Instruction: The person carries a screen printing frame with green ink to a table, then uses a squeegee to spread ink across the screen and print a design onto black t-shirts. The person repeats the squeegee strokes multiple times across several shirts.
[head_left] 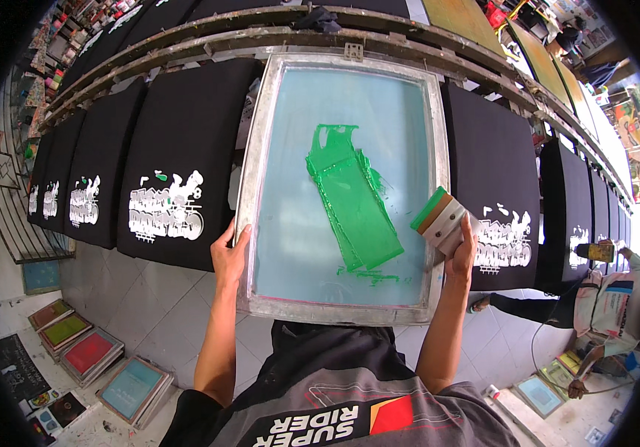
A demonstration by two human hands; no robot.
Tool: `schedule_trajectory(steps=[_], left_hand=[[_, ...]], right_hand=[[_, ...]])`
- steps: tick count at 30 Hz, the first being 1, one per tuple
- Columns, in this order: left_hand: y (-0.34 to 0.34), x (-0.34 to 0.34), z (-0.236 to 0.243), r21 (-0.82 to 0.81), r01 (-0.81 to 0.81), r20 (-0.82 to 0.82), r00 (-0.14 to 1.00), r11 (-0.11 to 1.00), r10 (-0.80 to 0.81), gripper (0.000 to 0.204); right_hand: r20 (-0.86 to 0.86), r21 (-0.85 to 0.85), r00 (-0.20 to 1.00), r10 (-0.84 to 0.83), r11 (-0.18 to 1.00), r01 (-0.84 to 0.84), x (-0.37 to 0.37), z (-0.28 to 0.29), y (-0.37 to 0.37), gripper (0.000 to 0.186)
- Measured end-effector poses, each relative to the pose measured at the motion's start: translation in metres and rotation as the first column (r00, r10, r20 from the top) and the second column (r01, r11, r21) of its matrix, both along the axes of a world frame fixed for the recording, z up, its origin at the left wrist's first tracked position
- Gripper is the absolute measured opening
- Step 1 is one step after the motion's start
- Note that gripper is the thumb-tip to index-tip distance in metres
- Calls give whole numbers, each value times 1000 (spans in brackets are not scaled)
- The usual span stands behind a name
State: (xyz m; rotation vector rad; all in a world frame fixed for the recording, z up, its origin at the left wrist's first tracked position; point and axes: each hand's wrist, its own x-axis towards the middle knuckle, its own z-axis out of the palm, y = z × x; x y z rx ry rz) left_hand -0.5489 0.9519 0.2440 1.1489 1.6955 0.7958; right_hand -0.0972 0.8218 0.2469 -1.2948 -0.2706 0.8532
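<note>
Screen frame [251, 186], 8 o'clock: left hand [229, 253], fingers closed on rim | 4 o'clock: right hand [463, 249], fingers closed round squeegee [443, 222] | grips likely avoid green ink [357, 205]

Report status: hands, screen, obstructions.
Left hand gripping left side of screen frame. Right hand holding squeegee. Green ink on mesh. Squeegee overlaps frame's right side.

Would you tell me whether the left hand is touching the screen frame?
Touching: the head view shows the left hand holding the screen frame by its left side.
</note>
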Motion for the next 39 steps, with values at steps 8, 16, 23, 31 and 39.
schedule_trajectory(steps=[8,16,23,31,39], left_hand=[[-2,6,-22,48,0,2,1000,999,0,48],[13,7,-16,-149,22,96,995,989,-8,47],[25,4,-19,-213,45,84,996,976,-27,46],[29,8,-16,-309,26,133,991,951,16,47],[34,1,-26,-378,49,146,989,925,7,53]], right_hand=[[-38,5,999,-36,999,36,4,-29,0,44],[35,-5,996,88,996,-88,5,-27,-2,59],[21,30,994,108,994,-109,4,-23,6,59],[17,-18,992,129,992,-129,-3,-15,13,57],[35,-46,990,139,989,-137,-2,-16,20,65]])
